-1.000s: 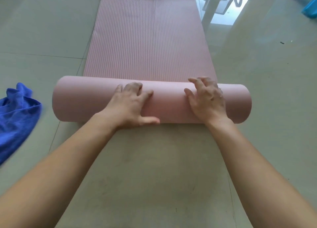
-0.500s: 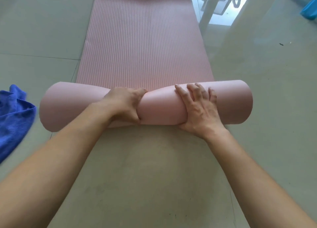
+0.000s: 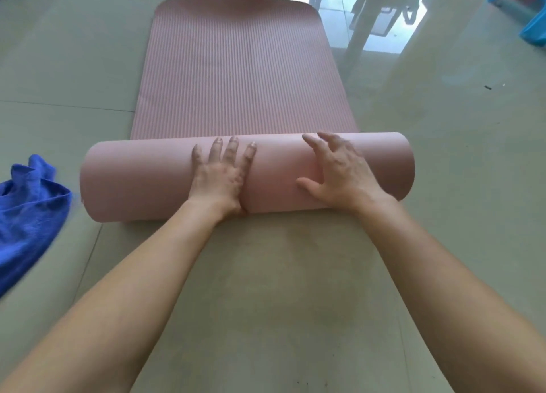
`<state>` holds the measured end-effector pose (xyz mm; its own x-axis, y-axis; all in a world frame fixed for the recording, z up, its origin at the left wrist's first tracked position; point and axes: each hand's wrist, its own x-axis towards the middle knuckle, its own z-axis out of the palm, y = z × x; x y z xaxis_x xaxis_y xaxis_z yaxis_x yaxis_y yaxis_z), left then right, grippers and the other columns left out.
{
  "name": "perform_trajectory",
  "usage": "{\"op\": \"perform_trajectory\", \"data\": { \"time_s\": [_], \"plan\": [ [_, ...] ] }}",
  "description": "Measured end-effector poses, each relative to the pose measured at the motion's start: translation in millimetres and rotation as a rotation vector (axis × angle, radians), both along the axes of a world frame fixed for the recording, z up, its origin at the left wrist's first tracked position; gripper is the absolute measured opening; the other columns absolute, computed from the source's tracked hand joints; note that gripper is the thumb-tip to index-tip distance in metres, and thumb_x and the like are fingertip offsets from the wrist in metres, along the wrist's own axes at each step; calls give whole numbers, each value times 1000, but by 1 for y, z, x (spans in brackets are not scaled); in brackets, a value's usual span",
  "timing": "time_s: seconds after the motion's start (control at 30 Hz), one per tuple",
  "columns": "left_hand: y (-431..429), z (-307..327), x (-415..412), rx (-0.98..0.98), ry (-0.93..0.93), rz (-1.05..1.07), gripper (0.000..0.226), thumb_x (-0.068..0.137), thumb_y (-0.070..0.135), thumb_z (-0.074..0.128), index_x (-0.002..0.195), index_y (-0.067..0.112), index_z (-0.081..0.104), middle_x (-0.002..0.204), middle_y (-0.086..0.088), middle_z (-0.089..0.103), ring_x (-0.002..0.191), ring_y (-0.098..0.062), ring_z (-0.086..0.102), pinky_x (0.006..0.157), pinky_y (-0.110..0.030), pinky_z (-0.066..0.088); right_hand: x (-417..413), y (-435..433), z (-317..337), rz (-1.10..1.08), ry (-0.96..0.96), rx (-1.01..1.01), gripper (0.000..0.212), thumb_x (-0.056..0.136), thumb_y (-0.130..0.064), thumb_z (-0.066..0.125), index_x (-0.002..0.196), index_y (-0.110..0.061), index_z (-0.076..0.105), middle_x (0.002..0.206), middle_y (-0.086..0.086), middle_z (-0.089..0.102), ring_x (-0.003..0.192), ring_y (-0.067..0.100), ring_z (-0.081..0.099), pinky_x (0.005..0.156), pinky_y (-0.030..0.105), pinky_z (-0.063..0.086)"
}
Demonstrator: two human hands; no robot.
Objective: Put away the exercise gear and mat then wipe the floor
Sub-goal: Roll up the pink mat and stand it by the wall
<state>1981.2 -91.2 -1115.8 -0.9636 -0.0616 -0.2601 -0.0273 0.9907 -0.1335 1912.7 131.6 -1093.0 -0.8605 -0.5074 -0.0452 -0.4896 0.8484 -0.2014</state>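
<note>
While pressed flat on top of the roll (image 3: 141, 183), straight and spread a little apart: the four left fingers (image 3: 227, 153), tips close to the far edge of the roll. Mostly hidden: the left thumb, tucked down at the near side of the roll. Palm down on the middle of the roll, not gripping it: the left hand (image 3: 220, 183). Also apart, but bent a bit: the right fingers (image 3: 328, 140), tips touching the top of the roll. Stuck out sideways along the roll, toward the middle: the right thumb. Resting on the roll too, between its middle and its right end, nothing held tight: the right hand (image 3: 342, 174). Behind the hands, two bare arms, reaching back from the near side of the roll.

Only partly rolled up: the pink mat (image 3: 239, 76). Fat roll lying sideways, flat ribbed part stretching away from the far side of the roll, round corners at its end. All of it down on the shiny grey floor (image 3: 266, 274). Just beside the left end of the roll, a crumpled blue cloth (image 3: 26, 209). Far past the right end of the roll, a bright blue plastic thing (image 3: 531, 29), cut off at the edge. Well beyond the roll, dark furniture legs (image 3: 363, 17), too blurry to name.
</note>
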Motion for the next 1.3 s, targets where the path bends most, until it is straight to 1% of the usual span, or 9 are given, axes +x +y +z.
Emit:
{"op": "perform_trajectory", "data": {
  "time_s": [0.23,0.33,0.43,0.57,0.7,0.83,1.07,1.2,1.3],
  "plan": [
    [-10,34,-6,243,-38,-58,93,58,56,73,141,45,35,122,8,65,112,-22,62,90,-35,49,67,31,-24,130,120,139,145,49,-72,81,160,-29,-2,166,16,-8,154,32,-9,123,57,2],
    [-18,49,6,476,-236,-12,84,50,54,81,126,45,47,106,13,67,99,-16,64,81,-32,53,69,29,-12,141,172,137,143,47,-64,86,159,-30,4,165,14,11,153,34,6,123,57,3],
    [-32,58,19,687,-373,63,92,58,40,90,138,37,44,128,12,58,114,-10,57,98,-27,47,53,14,12,222,38,194,128,47,-69,81,155,-34,21,151,3,42,139,27,39,120,45,22],
    [-39,55,40,484,-185,32,102,67,70,61,154,31,23,161,-1,20,148,-18,18,121,-44,18,17,-10,31,227,-177,198,125,51,-66,84,156,-35,24,144,-1,51,130,23,50,111,38,34],
    [-26,39,54,195,255,18,86,83,67,50,153,24,25,156,-16,21,144,-34,19,117,-61,12,-6,-22,17,62,-7,41,102,72,-62,69,157,-35,20,158,6,33,142,29,37,121,46,23],
    [-23,14,39,-60,-68,32,143,59,89,58,149,21,-30,159,-17,-27,147,-42,-18,111,-72,0,7,-10,-19,16,1,5,71,93,-64,23,157,-33,22,166,5,20,153,25,14,125,46,7],
    [-6,-11,30,-41,101,-7,120,68,48,75,150,24,-9,154,-13,1,144,-42,1,107,-74,7,47,24,-42,57,94,161,114,70,-83,54,160,-28,10,167,7,12,154,27,9,124,52,9],
    [-16,-13,26,40,207,-55,105,59,46,79,146,30,22,146,-5,35,135,-34,30,108,-62,19,43,20,-47,31,115,283,138,54,-59,85,159,-26,2,163,11,16,150,32,14,122,54,13],
    [-20,2,21,79,205,-49,94,60,48,76,142,33,34,138,0,49,125,-31,44,105,-53,25,36,3,-32,-22,190,258,126,55,-30,85,159,-24,14,146,10,38,132,35,37,113,49,29]
  ]
}}
